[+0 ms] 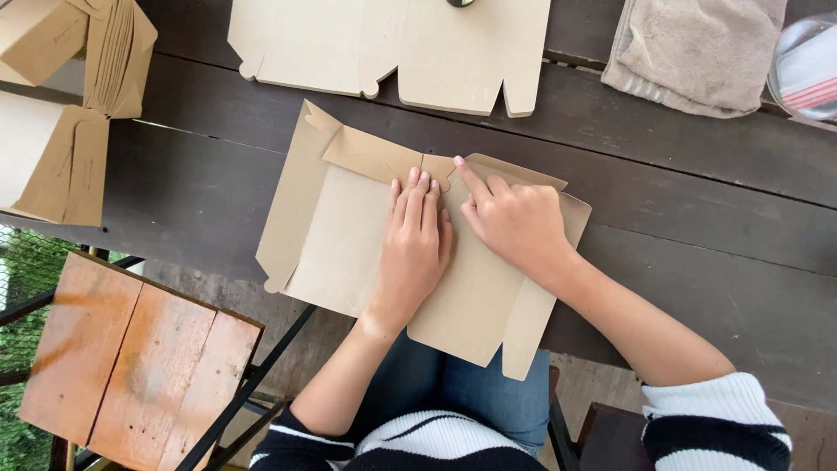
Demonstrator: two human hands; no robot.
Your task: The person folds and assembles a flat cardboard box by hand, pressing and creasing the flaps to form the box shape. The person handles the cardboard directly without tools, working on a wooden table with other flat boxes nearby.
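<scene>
Your left hand presses flat, your right hand fingers down, nothing gripped, on the tan carton blank mid-bench.

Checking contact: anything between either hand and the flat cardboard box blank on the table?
Nothing visible. The left hand lies flat on the box blank, and the right hand presses its folded top flap with the index finger.

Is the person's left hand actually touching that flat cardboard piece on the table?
Touching. The head view shows the left hand lying palm-down, flat on the cardboard piece, with no gap visible.
</scene>
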